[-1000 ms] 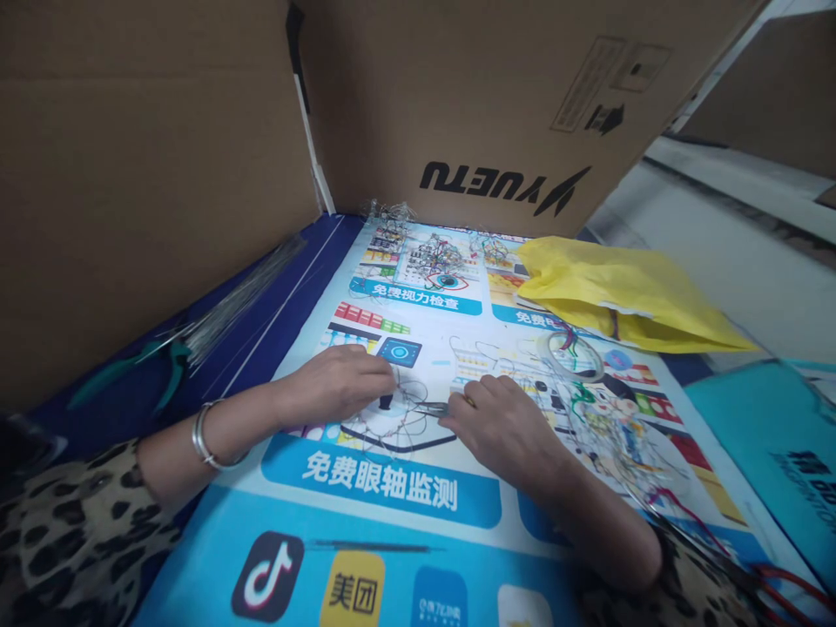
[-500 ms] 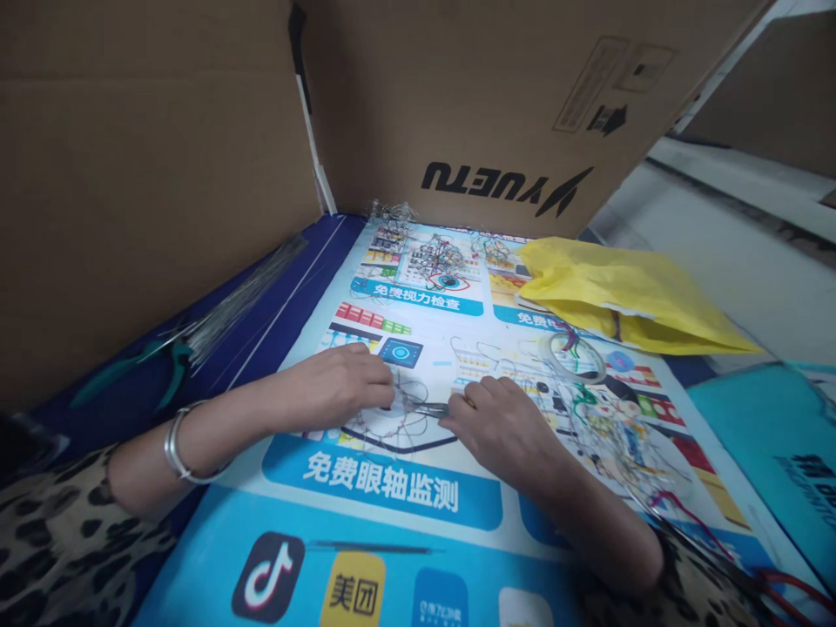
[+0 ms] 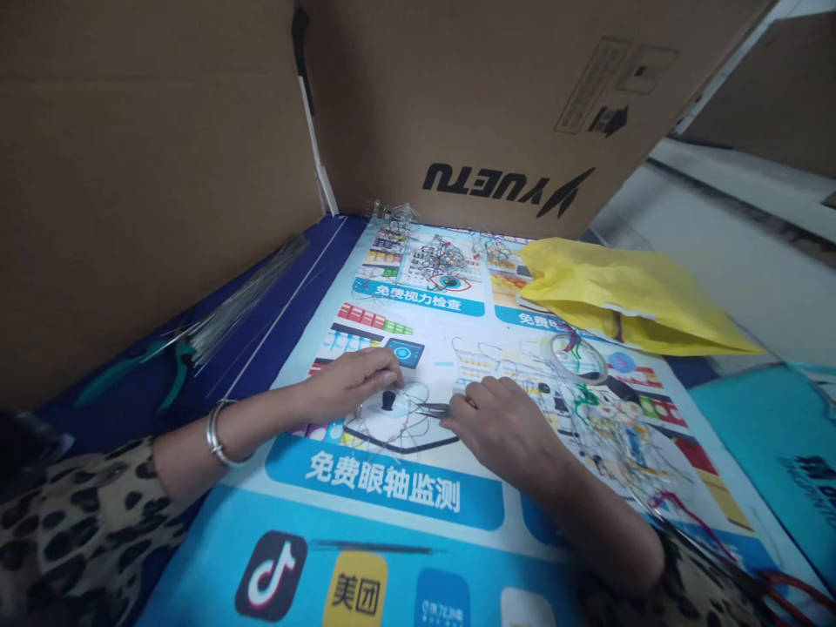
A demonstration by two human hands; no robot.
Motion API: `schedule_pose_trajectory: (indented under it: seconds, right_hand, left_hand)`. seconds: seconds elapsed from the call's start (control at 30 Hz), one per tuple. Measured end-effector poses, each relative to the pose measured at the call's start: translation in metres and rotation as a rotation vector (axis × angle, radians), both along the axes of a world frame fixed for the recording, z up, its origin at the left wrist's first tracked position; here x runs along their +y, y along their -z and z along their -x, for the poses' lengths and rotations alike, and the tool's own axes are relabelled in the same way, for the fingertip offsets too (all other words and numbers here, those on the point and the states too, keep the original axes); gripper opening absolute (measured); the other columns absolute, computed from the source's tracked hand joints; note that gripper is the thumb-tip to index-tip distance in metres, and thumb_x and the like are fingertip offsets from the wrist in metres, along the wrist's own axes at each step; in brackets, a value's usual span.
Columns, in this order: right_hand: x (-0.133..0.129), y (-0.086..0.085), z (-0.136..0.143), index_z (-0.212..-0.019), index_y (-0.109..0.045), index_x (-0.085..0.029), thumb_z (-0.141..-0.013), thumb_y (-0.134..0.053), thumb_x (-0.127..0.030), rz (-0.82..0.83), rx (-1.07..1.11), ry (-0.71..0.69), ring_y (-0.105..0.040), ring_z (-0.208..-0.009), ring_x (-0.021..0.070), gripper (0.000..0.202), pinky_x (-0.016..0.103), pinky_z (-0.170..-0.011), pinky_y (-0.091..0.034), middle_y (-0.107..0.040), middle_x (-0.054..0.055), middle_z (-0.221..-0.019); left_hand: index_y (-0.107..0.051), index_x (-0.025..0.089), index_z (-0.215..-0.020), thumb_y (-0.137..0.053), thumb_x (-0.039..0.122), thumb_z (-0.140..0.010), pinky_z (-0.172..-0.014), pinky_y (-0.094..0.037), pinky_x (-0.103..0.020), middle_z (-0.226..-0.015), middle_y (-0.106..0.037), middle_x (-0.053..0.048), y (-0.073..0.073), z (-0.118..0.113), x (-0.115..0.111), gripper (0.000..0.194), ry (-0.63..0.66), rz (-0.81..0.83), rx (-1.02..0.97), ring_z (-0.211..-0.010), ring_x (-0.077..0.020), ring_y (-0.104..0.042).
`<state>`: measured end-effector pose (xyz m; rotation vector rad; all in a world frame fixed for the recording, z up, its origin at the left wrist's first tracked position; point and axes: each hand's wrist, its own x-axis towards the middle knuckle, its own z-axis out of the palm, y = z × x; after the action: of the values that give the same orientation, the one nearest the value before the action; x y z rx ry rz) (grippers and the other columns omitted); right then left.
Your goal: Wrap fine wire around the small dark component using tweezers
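A roughly round tangle of thin wire lies on the printed sheet between my hands, with loose ends and loops sticking out. My left hand is closed in a pinch at its upper left edge, thumb and forefinger together on the wire. In my right hand, whose fingers are wrapped round the handles, is a pair of small needle-nose pliers. The slim metal jaws point left and reach the right side of the wire tangle; my palm hides the handles.
Green-handled pliers and a bundle of straight wires lie left. Wire clumps are at the back. A yellow bag, a clear tape roll and red-handled scissors are right. Cardboard walls the back.
My left hand has shifted slightly up and right, its thumb now showing in a pinch at the wire's upper edge. My right hand and the pliers have barely moved.
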<state>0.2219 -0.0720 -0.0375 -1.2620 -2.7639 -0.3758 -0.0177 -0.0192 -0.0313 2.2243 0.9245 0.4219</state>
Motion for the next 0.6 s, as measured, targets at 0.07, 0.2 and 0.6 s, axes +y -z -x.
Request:
schedule_pose_trajectory:
  seconds: [0.07,0.2,0.6]
  right_hand:
    - [0.000,-0.001,0.000,-0.076,-0.057,-0.020,-0.085,-0.048,-0.038,0.006,-0.001,0.006,-0.045,-0.071,0.0172,0.021,0.031,-0.064,-0.022,-0.055,0.003,-0.072]
    - [-0.001,-0.003,0.001,-0.074,-0.057,-0.020,-0.085,-0.047,-0.038,0.027,0.030,0.041,-0.046,-0.071,0.0169,0.023,0.030,-0.065,-0.023,-0.056,0.003,-0.071]
    - [0.001,-0.004,0.018,-0.073,-0.059,-0.017,-0.086,-0.044,-0.039,0.067,0.127,0.124,-0.048,-0.070,0.0159,0.029,0.029,-0.064,-0.025,-0.058,0.005,-0.071]
  left_hand:
    - [-0.055,0.019,-0.089,-0.032,0.025,-0.091,-0.072,-0.041,-0.025,-0.085,-0.058,-0.002,0.001,-0.001,-0.002,0.024,-0.038,-0.006,-0.015,-0.079,-0.0126,-0.055]
    - [-0.053,0.018,-0.086,-0.033,0.022,-0.090,-0.069,-0.041,-0.025,-0.083,-0.057,-0.001,0.005,-0.003,-0.005,0.021,-0.074,-0.086,-0.038,-0.077,-0.0119,-0.054]
    - [-0.052,0.016,-0.085,-0.038,0.015,-0.084,-0.062,-0.041,-0.026,-0.075,-0.056,-0.002,0.010,-0.005,-0.011,0.015,-0.071,-0.320,-0.033,-0.070,-0.0135,-0.051]
